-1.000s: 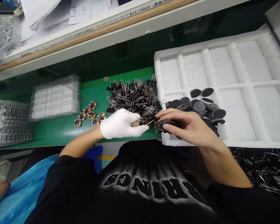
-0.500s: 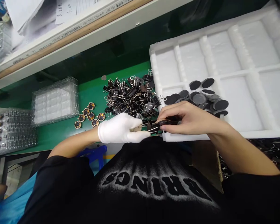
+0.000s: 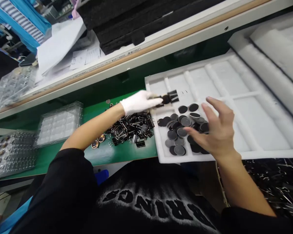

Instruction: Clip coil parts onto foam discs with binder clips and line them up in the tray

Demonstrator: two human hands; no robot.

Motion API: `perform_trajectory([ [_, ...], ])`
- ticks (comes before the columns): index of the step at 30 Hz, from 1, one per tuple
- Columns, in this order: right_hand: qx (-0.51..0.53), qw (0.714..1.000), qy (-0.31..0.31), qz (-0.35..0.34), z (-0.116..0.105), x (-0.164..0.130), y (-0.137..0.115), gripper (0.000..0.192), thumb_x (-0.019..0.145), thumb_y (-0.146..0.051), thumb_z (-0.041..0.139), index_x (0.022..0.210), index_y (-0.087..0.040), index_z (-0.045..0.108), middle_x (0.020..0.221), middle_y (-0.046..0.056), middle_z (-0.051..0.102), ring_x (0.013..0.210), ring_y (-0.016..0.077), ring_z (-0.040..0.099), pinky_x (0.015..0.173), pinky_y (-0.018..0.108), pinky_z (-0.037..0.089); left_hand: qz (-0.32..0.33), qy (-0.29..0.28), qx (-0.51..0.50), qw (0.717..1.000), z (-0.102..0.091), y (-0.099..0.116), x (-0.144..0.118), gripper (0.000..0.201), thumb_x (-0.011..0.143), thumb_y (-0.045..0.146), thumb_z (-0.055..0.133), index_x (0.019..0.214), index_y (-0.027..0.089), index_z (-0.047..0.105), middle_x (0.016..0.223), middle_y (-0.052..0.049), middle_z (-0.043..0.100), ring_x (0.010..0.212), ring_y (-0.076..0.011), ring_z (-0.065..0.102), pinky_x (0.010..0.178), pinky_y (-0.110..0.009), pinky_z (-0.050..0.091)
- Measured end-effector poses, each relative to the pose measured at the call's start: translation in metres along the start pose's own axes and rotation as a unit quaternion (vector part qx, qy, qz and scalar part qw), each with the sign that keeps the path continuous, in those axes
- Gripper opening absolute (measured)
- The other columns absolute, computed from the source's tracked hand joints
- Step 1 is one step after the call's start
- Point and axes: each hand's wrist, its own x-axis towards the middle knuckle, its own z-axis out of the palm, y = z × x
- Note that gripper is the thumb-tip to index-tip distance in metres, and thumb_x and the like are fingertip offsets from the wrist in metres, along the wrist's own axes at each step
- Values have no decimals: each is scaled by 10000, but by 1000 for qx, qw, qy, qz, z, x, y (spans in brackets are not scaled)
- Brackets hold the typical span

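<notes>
The binder clip [image 3: 170, 97] lies level, handles leftward, pinched by the gloved left hand [image 3: 139, 102]; right hand [image 3: 216, 130] spread open.

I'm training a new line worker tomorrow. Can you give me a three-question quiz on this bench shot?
1. True or false: the left hand wears a white glove.
2. What does the left hand hold over the white foam tray? A) a clipped black piece B) a sheet of paper C) a clear blister tray
3. Fill in: the bare right hand hovers, open, over a heap of dark ____.

Key: 1 true; 2 A; 3 discs. The pile of binder clips lies on the green mat, left of the tray.
</notes>
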Motion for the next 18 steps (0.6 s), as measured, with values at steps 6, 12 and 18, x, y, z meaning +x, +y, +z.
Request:
perform_trajectory([
  [6, -78, 972, -44, 219, 4, -60, 50, 356, 1060, -414, 512, 1207, -179, 736, 1323, 175, 706, 1232, 364, 674, 1049, 562, 518, -37, 175, 387, 905, -50, -30, 111, 455, 983, 468, 540, 1304, 170, 661, 1238, -156, 718, 1154, -323, 658, 991, -441, 484],
  [12, -14, 955, -98, 281, 14, -74, 58, 408, 1070, -417, 444, 1219, -182, 742, 1298, 174, 720, 1213, 351, 680, 1077, 570, 503, -89, 176, 422, 885, -52, -40, 148, 450, 955, 488, 533, 1223, 179, 721, 1281, -198, 654, 1233, -406, 575, 1046, -561, 408],
  [18, 38, 958, -113, 260, 6, -73, 57, 423, 1076, -404, 413, 1258, -191, 730, 1325, 176, 705, 1251, 351, 665, 1067, 571, 502, -82, 194, 460, 863, -48, -32, 119, 582, 946, 473, 557, 1427, 145, 576, 1433, -222, 559, 1297, -425, 521, 1079, -573, 369],
])
